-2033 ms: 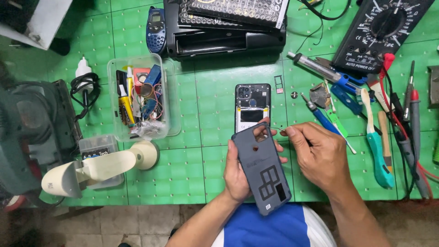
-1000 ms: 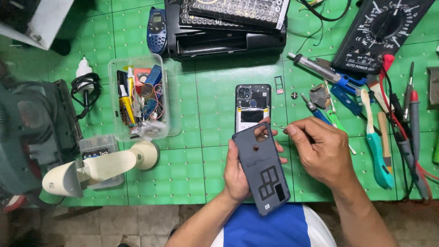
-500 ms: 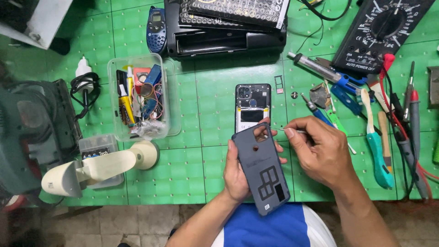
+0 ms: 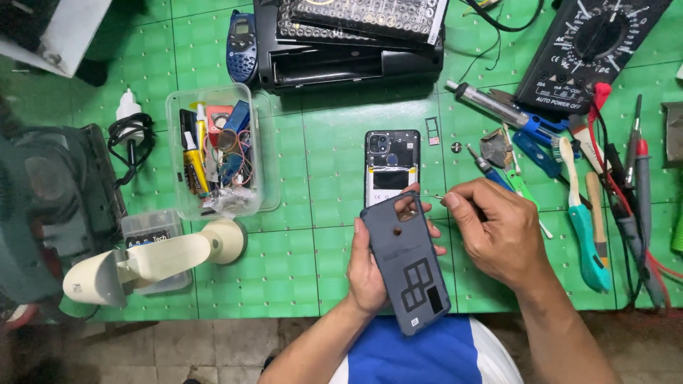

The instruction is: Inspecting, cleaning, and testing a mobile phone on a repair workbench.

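My left hand (image 4: 368, 272) grips a dark grey phone back cover (image 4: 407, 259), inner side up, over the near edge of the green mat (image 4: 306, 249). My right hand (image 4: 498, 231) pinches a thin metal tool (image 4: 431, 197) whose tip reaches the cover's top right corner. Behind the cover lies the opened phone (image 4: 392, 163), its insides facing up. A small SIM tray (image 4: 431, 130) and a round coin cell (image 4: 456, 148) rest just to the right of the phone.
A clear plastic box (image 4: 217, 149) of small parts stands at the left, with a cream hair dryer (image 4: 153, 259) in front of it. Screwdrivers, a teal brush (image 4: 583, 213), probes and a multimeter (image 4: 590, 50) crowd the right. A black device (image 4: 348, 43) sits at the back.
My right hand has shifted slightly left, bringing the thin tool closer to the cover's top corner. My left hand and the cover stay in place.
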